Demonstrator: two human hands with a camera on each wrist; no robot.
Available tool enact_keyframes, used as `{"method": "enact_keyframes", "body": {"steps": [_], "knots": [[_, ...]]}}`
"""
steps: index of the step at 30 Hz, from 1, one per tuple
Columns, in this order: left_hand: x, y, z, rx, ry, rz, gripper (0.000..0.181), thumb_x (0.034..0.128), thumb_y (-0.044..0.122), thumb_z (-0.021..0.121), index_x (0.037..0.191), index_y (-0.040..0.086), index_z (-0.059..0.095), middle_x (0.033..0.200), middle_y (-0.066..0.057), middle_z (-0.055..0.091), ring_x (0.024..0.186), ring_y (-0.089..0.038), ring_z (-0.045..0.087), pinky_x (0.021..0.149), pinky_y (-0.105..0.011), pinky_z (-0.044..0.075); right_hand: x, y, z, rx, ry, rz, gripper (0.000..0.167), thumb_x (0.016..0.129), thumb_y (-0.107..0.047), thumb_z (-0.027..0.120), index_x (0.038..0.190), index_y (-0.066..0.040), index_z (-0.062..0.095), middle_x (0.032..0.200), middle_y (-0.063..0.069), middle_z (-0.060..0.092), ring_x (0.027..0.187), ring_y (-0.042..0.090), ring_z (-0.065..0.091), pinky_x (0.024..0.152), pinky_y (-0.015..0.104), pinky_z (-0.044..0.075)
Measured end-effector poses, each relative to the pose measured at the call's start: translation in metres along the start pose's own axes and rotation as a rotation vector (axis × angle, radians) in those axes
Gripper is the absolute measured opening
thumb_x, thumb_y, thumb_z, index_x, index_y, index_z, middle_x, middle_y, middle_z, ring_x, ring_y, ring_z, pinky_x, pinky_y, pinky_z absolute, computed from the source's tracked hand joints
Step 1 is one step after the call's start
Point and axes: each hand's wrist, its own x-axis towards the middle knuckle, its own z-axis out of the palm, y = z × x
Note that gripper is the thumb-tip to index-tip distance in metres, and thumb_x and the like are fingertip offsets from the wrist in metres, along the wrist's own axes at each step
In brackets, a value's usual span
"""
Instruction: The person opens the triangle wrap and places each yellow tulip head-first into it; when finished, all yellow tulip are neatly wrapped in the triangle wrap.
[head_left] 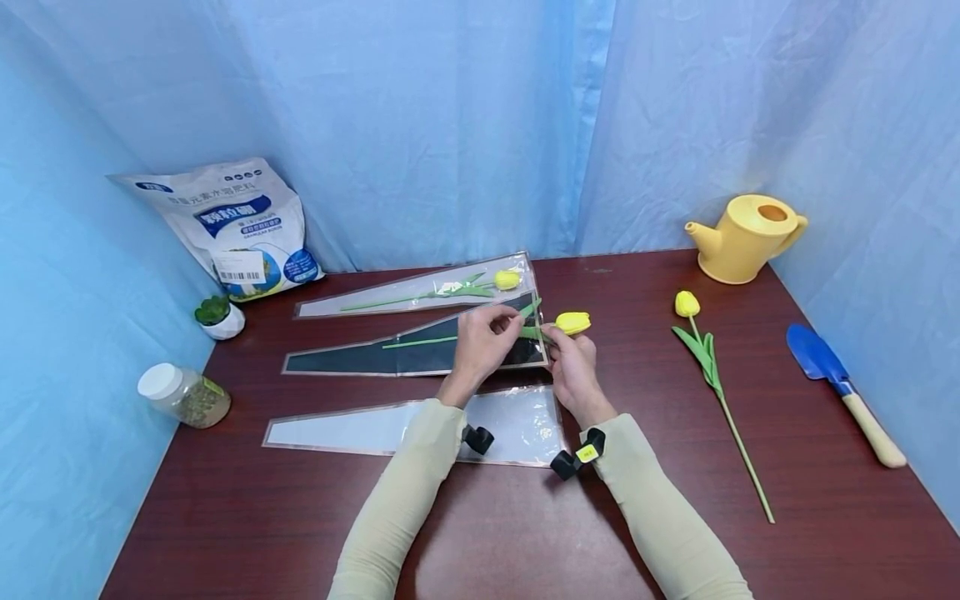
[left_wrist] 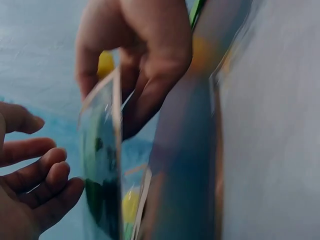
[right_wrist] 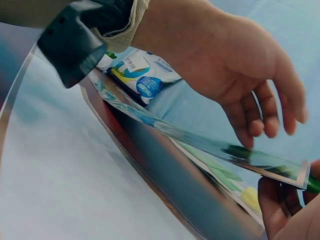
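My right hand (head_left: 573, 367) pinches the wide open end of a dark-backed clear flower sleeve (head_left: 337, 359), lifted off the table at that end. A yellow artificial tulip (head_left: 573, 322) lies in this sleeve, its stem inside and its bloom sticking out past the right hand. Loosely bent fingers of my left hand (head_left: 480, 346) are over the sleeve beside the tulip leaves; in the right wrist view the left hand (right_wrist: 240, 65) pinches nothing, its fingertips close to the film. Behind lies a white sleeve (head_left: 405, 289) holding another yellow tulip (head_left: 507, 280). Nearest me is a white sleeve (head_left: 330, 429).
A third tulip (head_left: 707, 358) lies to the right, near a blue trowel (head_left: 817, 350) and a yellow watering can (head_left: 738, 242). At left stand a fertilizer bag (head_left: 240, 225), a small potted succulent (head_left: 221, 318) and a lidded jar (head_left: 183, 396). Blue curtains surround the table.
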Motion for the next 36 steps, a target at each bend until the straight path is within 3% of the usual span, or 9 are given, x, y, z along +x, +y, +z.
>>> {"method": "enact_keyframes", "body": {"steps": [4,7,11,14,16,24,29,36], "knots": [[0.005,-0.011,-0.019,0.034,-0.081,-0.015,0.021,0.0892,0.019,0.073,0.105,0.005,0.076,0.084,-0.012,0.073,0.075,-0.023,0.069,0.072,-0.033,0.057,0.000,-0.001,0.000,0.015,-0.004,-0.003,0.005,0.097,-0.006,0.056,0.095,-0.011,0.056,0.074,-0.006,0.071,0.071,0.005,0.069,0.054,0.020,0.050],[0.007,-0.020,-0.034,0.077,-0.195,-0.056,0.041,0.0885,0.027,0.074,0.125,0.008,0.069,0.111,-0.014,0.071,0.100,-0.029,0.068,0.089,-0.044,0.057,0.000,-0.002,-0.001,0.026,-0.004,-0.007,0.005,0.097,-0.006,0.057,0.095,-0.011,0.056,0.075,-0.006,0.071,0.070,0.004,0.068,0.054,0.019,0.048],[0.008,-0.033,-0.048,0.180,-0.398,-0.130,0.079,0.0840,0.041,0.078,0.151,0.019,0.044,0.151,-0.013,0.045,0.137,-0.035,0.047,0.109,-0.058,0.044,0.000,-0.004,-0.001,0.031,-0.005,-0.009,0.006,0.097,-0.006,0.056,0.096,-0.011,0.055,0.076,-0.007,0.070,0.069,0.003,0.067,0.054,0.019,0.048],[0.008,-0.040,-0.053,0.242,-0.529,-0.156,0.103,0.0786,0.048,0.081,0.160,0.024,0.023,0.163,-0.012,0.026,0.151,-0.036,0.027,0.116,-0.063,0.032,0.001,-0.005,-0.002,0.032,-0.009,-0.004,0.006,0.098,-0.006,0.055,0.099,-0.011,0.053,0.077,-0.007,0.070,0.070,0.003,0.067,0.054,0.019,0.048],[0.008,-0.043,-0.052,0.276,-0.582,-0.147,0.114,0.0753,0.050,0.083,0.162,0.024,0.014,0.166,-0.011,0.019,0.154,-0.035,0.019,0.121,-0.063,0.025,0.001,-0.006,-0.002,0.033,-0.010,0.003,0.007,0.098,-0.006,0.055,0.102,-0.010,0.052,0.077,-0.007,0.071,0.070,0.003,0.068,0.054,0.019,0.048],[0.005,-0.046,-0.042,0.441,-0.669,-0.122,0.127,0.0709,0.047,0.088,0.163,0.021,0.004,0.167,-0.010,0.016,0.157,-0.029,0.011,0.127,-0.057,0.006,0.000,-0.010,-0.002,0.025,-0.010,0.006,0.010,0.099,-0.006,0.054,0.108,-0.008,0.050,0.080,-0.007,0.071,0.074,0.003,0.070,0.059,0.020,0.053],[0.004,-0.045,-0.038,0.509,-0.688,-0.133,0.124,0.0747,0.039,0.087,0.163,0.020,0.002,0.163,-0.013,0.021,0.154,-0.031,0.019,0.128,-0.056,0.005,-0.001,-0.014,-0.003,0.040,-0.013,0.001,0.010,0.099,-0.006,0.053,0.108,-0.008,0.049,0.081,-0.007,0.071,0.076,0.003,0.070,0.061,0.021,0.054],[0.005,-0.049,-0.035,0.495,-0.683,-0.137,0.116,0.0809,0.030,0.082,0.163,0.020,0.001,0.151,-0.016,0.029,0.141,-0.032,0.031,0.127,-0.052,0.013,0.001,-0.018,-0.005,-0.028,-0.019,-0.025,0.004,0.100,-0.010,0.054,0.103,-0.011,0.052,0.078,-0.009,0.068,0.073,0.003,0.068,0.060,0.021,0.054]]}}
